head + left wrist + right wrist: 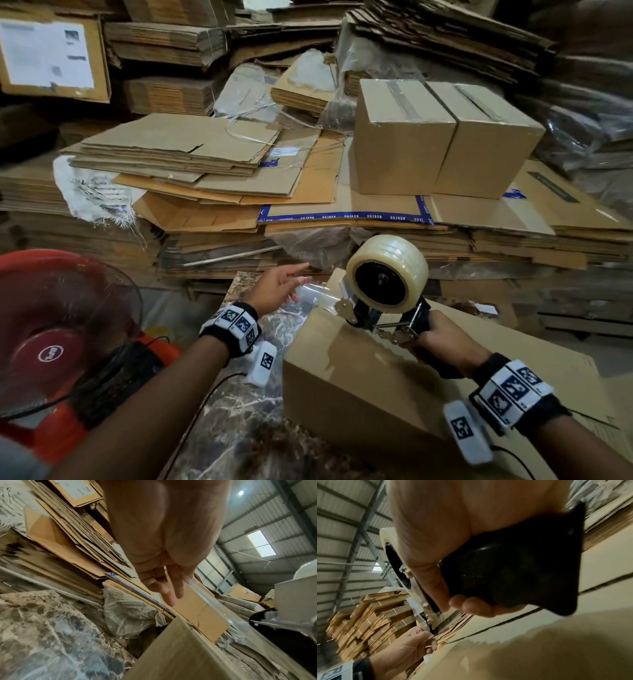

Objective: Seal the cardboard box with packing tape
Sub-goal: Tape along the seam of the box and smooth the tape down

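A brown cardboard box [359,377] lies on the marble tabletop [239,428], flaps closed. My right hand [442,342] grips the black handle [513,568] of a tape dispenser [387,277], which carries a clear tape roll and sits over the box's far left top edge. A short strip of clear tape [317,296] runs left from the dispenser's mouth. My left hand [277,287] pinches the strip's free end just beyond the box's corner, the other fingers stretched out. In the left wrist view the tape [214,601] runs from my fingers [163,585] towards the dispenser [295,608].
A red fan [58,329] stands close at the left, with its cable across the tabletop. Two taped boxes [404,137] [489,144] sit on stacks of flattened cardboard [178,150] behind the table. Plastic wrap and more cardboard piles fill the back.
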Demonstrator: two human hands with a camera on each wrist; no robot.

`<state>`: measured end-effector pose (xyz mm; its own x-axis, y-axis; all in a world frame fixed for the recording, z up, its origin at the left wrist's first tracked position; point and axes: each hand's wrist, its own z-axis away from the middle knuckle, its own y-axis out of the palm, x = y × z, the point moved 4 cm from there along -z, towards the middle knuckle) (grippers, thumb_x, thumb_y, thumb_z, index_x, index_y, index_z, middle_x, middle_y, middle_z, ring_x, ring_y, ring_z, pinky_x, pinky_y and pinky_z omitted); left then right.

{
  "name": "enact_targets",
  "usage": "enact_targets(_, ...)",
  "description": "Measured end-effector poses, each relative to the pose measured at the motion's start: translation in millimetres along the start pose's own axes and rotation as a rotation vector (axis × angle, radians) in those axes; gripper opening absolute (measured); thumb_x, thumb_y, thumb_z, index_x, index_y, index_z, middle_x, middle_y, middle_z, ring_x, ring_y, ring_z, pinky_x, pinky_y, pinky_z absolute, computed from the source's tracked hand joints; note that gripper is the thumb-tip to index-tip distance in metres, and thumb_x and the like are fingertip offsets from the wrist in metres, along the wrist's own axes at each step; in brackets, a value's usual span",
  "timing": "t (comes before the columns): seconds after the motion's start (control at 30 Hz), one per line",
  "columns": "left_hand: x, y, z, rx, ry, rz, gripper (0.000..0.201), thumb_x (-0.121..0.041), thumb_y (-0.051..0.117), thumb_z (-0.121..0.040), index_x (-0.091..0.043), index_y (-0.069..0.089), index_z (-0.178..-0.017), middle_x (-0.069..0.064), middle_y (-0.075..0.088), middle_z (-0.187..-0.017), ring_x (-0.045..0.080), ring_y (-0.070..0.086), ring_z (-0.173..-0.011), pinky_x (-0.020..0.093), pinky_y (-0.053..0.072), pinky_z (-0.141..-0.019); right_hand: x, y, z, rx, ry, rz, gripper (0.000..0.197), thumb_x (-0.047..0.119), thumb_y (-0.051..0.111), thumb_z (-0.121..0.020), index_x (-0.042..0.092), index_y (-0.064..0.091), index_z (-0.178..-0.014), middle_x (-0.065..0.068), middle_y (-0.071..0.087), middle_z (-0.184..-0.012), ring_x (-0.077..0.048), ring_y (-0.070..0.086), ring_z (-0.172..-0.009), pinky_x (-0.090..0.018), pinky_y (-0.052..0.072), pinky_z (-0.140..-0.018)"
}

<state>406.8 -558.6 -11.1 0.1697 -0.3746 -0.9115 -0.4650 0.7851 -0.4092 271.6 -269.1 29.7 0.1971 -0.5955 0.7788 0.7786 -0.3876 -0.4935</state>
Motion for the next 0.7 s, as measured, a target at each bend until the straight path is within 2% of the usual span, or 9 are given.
enact_targets(0.07,6,4,-2,-0.006,0.023,0.002,0.044,-0.021,0.054,-0.099,-0.021,0.048,-0.143,-0.001,0.067,-0.126,0.014,0.07,-0.091,0.04,0.058,-0.081,1,2,-5,-0.04,0.0,0.078,0.03,0.003,0.067,-0.076,-0.017,0.056,-0.096,-0.012,0.056,-0.063,-0.02,0.051,-0.052,-0.032,0.039,-0.047)
enact_targets(0.13,16,8,-6,-0.007,0.03,0.015,0.045,-0.022,0.053,-0.1,-0.021,0.047,-0.144,0.001,0.067,-0.128,0.018,0.068,-0.103,0.04,0.057,-0.087,1,3,-11,-0.063,-0.009,0.163,0.033,0.014,0.063,-0.066,-0.012,0.058,-0.086,-0.011,0.055,-0.066,-0.021,0.051,-0.057,-0.034,0.037,-0.054)
enact_targets(0.23,35,15,-9,0.002,0.018,0.034,0.047,-0.024,0.054,-0.098,-0.019,0.046,-0.144,0.008,0.073,-0.115,0.018,0.072,-0.084,0.035,0.058,-0.078,-2,5,-18,-0.055,-0.009,0.225,0.013,0.013,0.055,-0.063,0.005,0.055,-0.074,-0.007,0.052,-0.063,-0.018,0.047,-0.054,-0.033,0.034,-0.054)
enact_targets(0.37,57,36,-11,0.05,0.027,-0.043,0.042,-0.024,0.054,-0.1,-0.023,0.051,-0.142,0.002,0.072,-0.117,0.021,0.072,-0.069,0.028,0.055,-0.075,-6,8,-22,-0.059,0.028,0.237,0.027,0.01,0.054,-0.066,-0.009,0.059,-0.084,-0.01,0.057,-0.063,-0.019,0.051,-0.053,-0.033,0.038,-0.052)
enact_targets(0.43,64,50,-12,0.059,0.036,-0.088,0.042,-0.025,0.051,-0.101,-0.024,0.05,-0.144,0.006,0.074,-0.112,0.025,0.071,-0.078,0.026,0.054,-0.073,-6,9,-22,-0.065,0.042,0.239,0.032,0.012,0.053,-0.063,-0.01,0.06,-0.085,-0.009,0.056,-0.061,-0.017,0.05,-0.05,-0.032,0.038,-0.051)
enact_targets(0.5,72,60,-12,0.05,0.035,-0.156,0.046,-0.03,0.045,-0.103,-0.029,0.041,-0.149,0.015,0.072,-0.114,0.032,0.068,-0.097,0.036,0.052,-0.084,-1,9,-21,-0.06,0.044,0.237,0.029,0.012,0.053,-0.064,-0.011,0.058,-0.082,-0.009,0.054,-0.06,-0.018,0.048,-0.051,-0.033,0.036,-0.052)
enact_targets(0.6,77,62,-10,0.037,-0.022,-0.28,0.057,-0.034,0.045,-0.102,-0.031,0.025,-0.155,0.02,0.066,-0.123,0.035,0.063,-0.11,0.044,0.051,-0.092,2,9,-21,-0.033,0.08,0.252,0.005,-0.001,0.055,-0.08,0.002,0.058,-0.078,-0.005,0.056,-0.061,-0.015,0.051,-0.049,-0.027,0.04,-0.049)
enact_targets(0.63,76,60,-8,0.034,-0.054,-0.338,0.06,-0.033,0.048,-0.101,-0.028,0.024,-0.156,0.018,0.064,-0.128,0.035,0.061,-0.115,0.044,0.05,-0.094,2,9,-21,-0.027,0.089,0.257,0.012,-0.004,0.054,-0.082,0.007,0.056,-0.077,-0.004,0.056,-0.06,-0.013,0.051,-0.048,-0.025,0.04,-0.047)
enact_targets(0.7,71,53,-4,-0.02,-0.084,-0.371,0.053,-0.027,0.052,-0.1,-0.018,0.038,-0.151,0.013,0.06,-0.136,0.033,0.057,-0.124,0.039,0.047,-0.099,0,8,-24,-0.024,0.085,0.266,0.016,-0.004,0.054,-0.082,0.011,0.054,-0.076,-0.003,0.055,-0.062,-0.013,0.05,-0.049,-0.025,0.039,-0.047)
